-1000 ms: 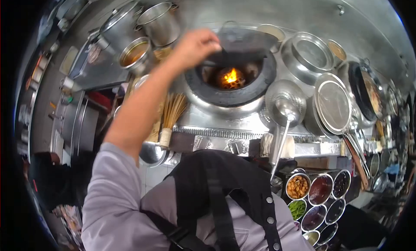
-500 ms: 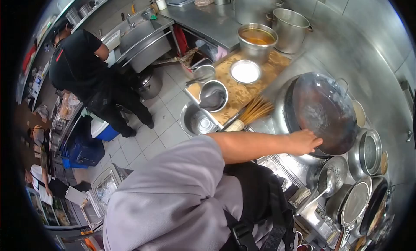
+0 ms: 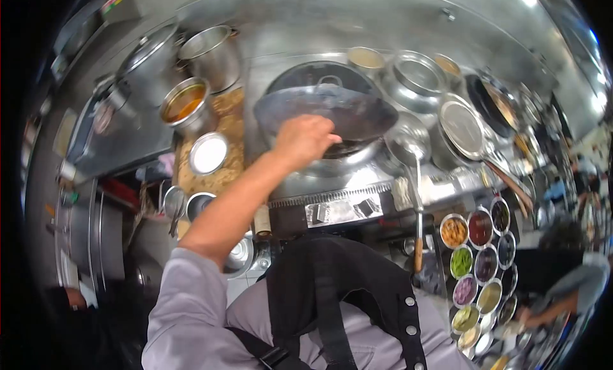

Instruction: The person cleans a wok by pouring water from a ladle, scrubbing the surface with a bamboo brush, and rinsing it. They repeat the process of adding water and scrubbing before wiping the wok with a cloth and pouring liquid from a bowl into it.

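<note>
My left hand reaches forward with fingers closed at the near edge of a dark wok. The wok is tilted over the stove, and a loop handle shows on its far side. My hand covers the part that it grips. Under and behind the wok is a dark round burner opening or second pan, which I cannot tell apart. My right hand is out of view.
Left of the stove are a pot of orange liquid and a white-filled bowl. A ladle and strainer lie right. Ingredient containers stand at the lower right; a co-worker's arm is beyond.
The view has swung to the right, bringing the ingredient containers into sight. The wok now appears more steeply tilted, with my left hand still at its edge.
</note>
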`<state>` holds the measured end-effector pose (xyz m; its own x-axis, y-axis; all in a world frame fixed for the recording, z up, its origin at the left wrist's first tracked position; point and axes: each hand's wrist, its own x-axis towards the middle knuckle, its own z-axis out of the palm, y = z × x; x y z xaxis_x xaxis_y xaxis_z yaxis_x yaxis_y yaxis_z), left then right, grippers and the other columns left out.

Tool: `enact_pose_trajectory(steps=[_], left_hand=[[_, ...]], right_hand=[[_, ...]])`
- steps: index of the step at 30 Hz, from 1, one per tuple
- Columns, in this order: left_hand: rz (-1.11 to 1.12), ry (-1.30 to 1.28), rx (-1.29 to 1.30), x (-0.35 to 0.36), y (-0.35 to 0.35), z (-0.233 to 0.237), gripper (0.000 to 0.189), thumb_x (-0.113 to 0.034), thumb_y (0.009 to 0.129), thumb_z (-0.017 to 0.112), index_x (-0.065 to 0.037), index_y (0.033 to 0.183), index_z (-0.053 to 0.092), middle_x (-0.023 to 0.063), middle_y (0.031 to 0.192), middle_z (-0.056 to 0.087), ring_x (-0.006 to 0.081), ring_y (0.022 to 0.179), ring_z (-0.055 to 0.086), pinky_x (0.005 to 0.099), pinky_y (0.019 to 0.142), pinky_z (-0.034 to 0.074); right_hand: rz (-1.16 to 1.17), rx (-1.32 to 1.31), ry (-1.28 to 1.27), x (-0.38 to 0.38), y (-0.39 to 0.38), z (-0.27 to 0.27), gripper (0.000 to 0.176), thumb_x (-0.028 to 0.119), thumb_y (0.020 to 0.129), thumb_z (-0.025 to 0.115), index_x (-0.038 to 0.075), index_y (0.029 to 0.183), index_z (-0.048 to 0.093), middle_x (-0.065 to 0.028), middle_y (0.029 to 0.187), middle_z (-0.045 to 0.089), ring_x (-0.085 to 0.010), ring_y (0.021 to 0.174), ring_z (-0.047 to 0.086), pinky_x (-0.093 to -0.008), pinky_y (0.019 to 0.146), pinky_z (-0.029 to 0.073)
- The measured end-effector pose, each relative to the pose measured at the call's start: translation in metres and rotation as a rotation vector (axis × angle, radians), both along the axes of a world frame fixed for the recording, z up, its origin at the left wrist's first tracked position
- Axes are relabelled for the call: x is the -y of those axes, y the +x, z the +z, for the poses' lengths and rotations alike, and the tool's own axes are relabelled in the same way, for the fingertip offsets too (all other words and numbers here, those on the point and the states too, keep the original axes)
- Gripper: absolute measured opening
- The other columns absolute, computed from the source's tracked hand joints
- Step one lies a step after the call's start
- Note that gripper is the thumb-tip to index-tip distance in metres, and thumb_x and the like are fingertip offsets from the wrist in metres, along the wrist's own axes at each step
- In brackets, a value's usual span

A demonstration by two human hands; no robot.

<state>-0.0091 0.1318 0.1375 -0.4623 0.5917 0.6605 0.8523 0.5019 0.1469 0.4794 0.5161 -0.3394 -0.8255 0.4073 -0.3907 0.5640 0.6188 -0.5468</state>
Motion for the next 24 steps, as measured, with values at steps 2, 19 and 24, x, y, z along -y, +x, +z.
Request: enact_pose_trajectory(steps=[2,19,24], left_hand=[[-0.063,0.084,-0.03,0.008,0.001,0.026,0.03,-0.036,0.084,0.073,-0.007,0.085,0.066,0.0118,0.08,0.066,0.0349,0.076,0.065,0.0438,0.065,0.051],[-0.133,0.306,0.687,0.047,0.036,0.211,0.011,-0.015,0.088,0.074,-0.009,0.087,0.064,-0.0071,0.077,0.057,0.0031,0.075,0.049,0.021,0.068,0.038],[-0.102,0.29,0.808,0.021,0.067,0.188,0.013,-0.016,0.087,0.075,-0.011,0.089,0.063,-0.0099,0.073,0.054,-0.0016,0.053,0.036,0.0172,0.044,0.023]], right_hand=[[-0.004,-0.054,0.016,0.027,0.044,-0.004,0.04,0.031,0.087,0.066,0.006,0.118,0.069,-0.0248,0.1,0.071,-0.0402,0.093,0.07,-0.0442,0.078,0.055],[-0.164,0.156,-0.082,0.076,0.138,0.053,0.051,0.036,0.082,0.07,0.004,0.122,0.067,-0.0229,0.108,0.071,-0.0389,0.102,0.068,-0.0412,0.092,0.053],[-0.109,0.165,-0.175,0.052,0.117,0.097,0.056,0.035,0.082,0.072,0.005,0.129,0.064,-0.0228,0.116,0.069,-0.0339,0.105,0.069,-0.0406,0.093,0.053]])
